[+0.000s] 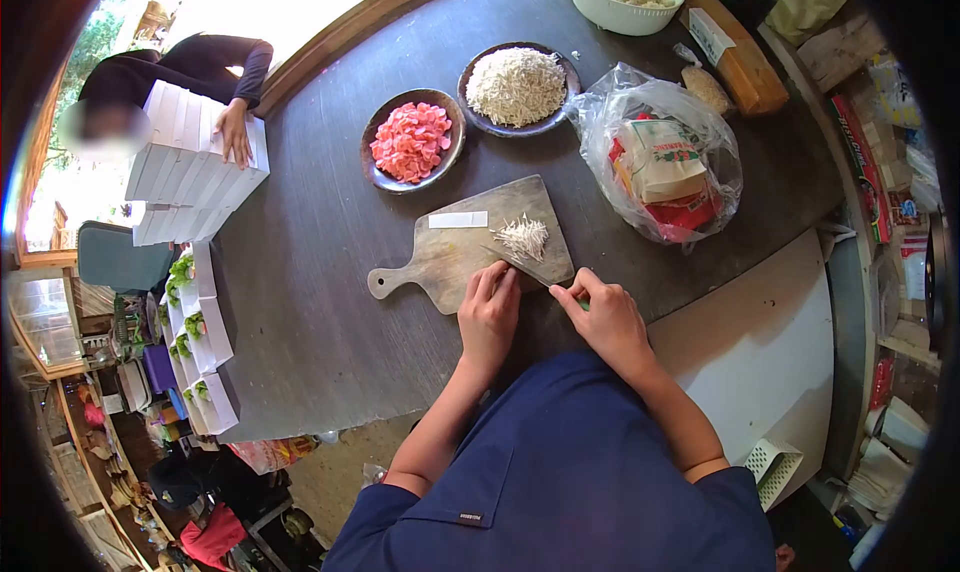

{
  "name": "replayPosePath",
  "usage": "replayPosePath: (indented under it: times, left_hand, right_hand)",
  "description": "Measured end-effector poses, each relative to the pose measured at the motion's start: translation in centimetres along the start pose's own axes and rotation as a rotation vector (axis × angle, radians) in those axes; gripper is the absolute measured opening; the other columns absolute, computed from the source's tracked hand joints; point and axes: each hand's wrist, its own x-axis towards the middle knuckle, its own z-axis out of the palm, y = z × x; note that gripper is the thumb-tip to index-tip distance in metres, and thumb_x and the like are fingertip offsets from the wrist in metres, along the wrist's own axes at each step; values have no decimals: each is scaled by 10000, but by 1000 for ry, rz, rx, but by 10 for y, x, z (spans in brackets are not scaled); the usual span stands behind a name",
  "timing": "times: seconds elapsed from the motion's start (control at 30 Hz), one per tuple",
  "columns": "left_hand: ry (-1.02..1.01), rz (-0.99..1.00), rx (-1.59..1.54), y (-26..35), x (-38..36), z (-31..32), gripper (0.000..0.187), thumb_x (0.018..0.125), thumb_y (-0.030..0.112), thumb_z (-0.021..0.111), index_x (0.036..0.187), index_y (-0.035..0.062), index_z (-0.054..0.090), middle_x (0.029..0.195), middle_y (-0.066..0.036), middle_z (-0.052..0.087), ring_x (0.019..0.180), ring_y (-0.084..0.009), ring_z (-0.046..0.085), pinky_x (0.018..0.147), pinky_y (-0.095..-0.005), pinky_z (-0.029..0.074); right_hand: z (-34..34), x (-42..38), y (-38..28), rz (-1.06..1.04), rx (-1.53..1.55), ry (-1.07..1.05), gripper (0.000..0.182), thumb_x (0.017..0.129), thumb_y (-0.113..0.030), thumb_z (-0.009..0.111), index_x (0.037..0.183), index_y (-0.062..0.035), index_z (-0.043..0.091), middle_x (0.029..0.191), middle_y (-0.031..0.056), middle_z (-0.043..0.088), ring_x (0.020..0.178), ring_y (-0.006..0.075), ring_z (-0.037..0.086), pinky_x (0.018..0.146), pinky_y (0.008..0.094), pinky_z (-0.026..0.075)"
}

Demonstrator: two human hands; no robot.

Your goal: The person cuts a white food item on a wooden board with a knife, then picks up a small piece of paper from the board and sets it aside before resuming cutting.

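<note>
My right hand (pixel 605 317) is closed around the green handle of a knife (pixel 522 265). Its blade slants up and left across the near side of a wooden cutting board (pixel 440 287). Curled fingers of my left hand (pixel 489 310) sit at the board's near edge, close to the blade; what they hold, if anything, is hidden. Just beyond the blade lies a small pile of thin pale shreds (pixel 523 238). A flat white strip (pixel 458 220) rests farther left on the board.
Beyond the board stand a bowl of pink slices (pixel 411 142) and a bowl of pale shreds (pixel 516 87). A plastic bag of packets (pixel 660 162) is at right, a white basin (pixel 625 7) behind. At left, another person's hand (pixel 234 132) touches stacked white boxes (pixel 190 167).
</note>
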Motion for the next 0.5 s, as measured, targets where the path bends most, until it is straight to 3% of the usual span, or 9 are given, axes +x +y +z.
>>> replayPosePath:
  times: [0.37,0.5]
  left_hand:
    - [10,10,-7,-1,1,1,242,856,-17,795,1097,5,794,1166,-80,735,1037,-277,717,874,-403,609]
    - [-7,-10,-30,-3,1,1,282,867,14,788,1149,14,773,1188,-76,717,1092,-283,706,913,-395,601]
  right_hand:
    - [24,12,3,-43,-9,67,349,1052,-365,725,919,-57,629,811,175,770,802,446,752,687,554,592]
    - [26,16,4,-84,84,115,345,1046,-358,736,915,-56,628,806,172,769,800,440,754,687,553,591]
